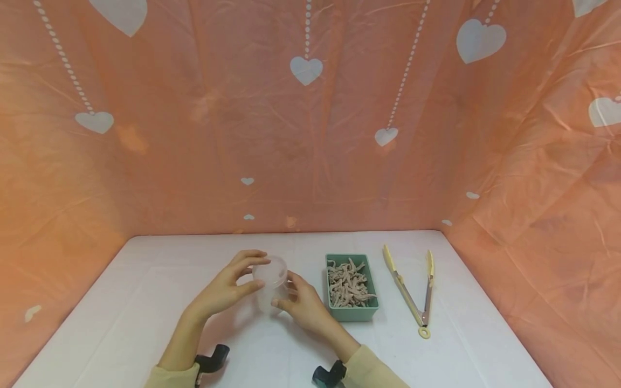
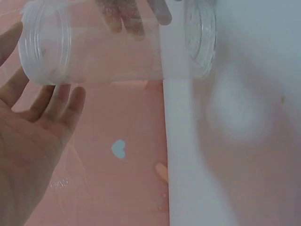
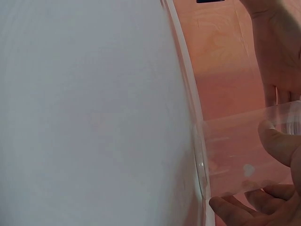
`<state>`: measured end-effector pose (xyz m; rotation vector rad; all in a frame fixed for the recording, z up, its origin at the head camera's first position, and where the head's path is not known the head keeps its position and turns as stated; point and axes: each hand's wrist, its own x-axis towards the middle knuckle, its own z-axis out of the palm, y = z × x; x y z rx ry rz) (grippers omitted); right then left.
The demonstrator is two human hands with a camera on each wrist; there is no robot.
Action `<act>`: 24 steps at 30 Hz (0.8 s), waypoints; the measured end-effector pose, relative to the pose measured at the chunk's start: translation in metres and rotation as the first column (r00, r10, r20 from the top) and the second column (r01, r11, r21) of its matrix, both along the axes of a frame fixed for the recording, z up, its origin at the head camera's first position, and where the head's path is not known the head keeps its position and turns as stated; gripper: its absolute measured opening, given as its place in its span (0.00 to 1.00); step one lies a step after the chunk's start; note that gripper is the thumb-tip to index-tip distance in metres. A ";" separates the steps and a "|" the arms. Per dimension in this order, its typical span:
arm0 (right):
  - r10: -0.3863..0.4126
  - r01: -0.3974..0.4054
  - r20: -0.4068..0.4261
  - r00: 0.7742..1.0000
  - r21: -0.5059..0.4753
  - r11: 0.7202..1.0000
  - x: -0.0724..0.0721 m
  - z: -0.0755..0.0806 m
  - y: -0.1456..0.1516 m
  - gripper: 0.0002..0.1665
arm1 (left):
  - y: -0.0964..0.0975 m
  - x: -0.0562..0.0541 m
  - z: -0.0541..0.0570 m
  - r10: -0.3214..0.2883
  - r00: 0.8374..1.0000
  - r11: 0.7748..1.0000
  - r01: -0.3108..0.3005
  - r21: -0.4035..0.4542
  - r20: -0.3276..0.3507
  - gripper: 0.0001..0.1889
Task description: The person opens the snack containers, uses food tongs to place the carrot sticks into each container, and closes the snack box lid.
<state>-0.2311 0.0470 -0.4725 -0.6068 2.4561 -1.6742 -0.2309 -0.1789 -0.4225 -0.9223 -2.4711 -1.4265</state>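
A clear plastic jar stands upright on the white table, with a translucent lid at its top. My left hand holds the lid from the left, thumb in front and fingers over the far side. Lower down, my right hand grips the jar's body from the right, its thumb on the near side. In the left wrist view the see-through jar appears sideways, with right-hand fingers visible through its wall. Nothing can be made out inside the jar.
Right of the hands stands a green rectangular box filled with greyish-brown twisted strips. Farther right lie tongs with yellow tips, spread apart. Orange cloth with white hearts surrounds the white table.
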 end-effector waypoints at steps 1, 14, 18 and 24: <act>-0.002 0.002 0.001 1.000 0.004 1.000 0.000 0.000 0.000 0.43 | 0.001 0.000 -0.001 0.017 1.000 1.000 -0.017 -0.001 -0.005 0.21; -0.005 0.005 -0.001 1.000 0.009 1.000 0.001 0.000 0.000 0.43 | 0.005 0.002 -0.001 0.080 0.997 0.997 -0.080 -0.011 -0.002 0.26; -0.004 0.004 0.002 1.000 0.005 1.000 0.002 0.001 0.000 0.43 | -0.001 0.002 0.002 0.004 1.000 0.999 -0.005 -0.042 -0.030 0.25; -0.001 0.001 0.009 1.000 0.003 1.000 0.001 0.001 0.000 0.43 | -0.006 0.002 0.003 -0.031 0.999 0.997 0.031 -0.069 0.012 0.24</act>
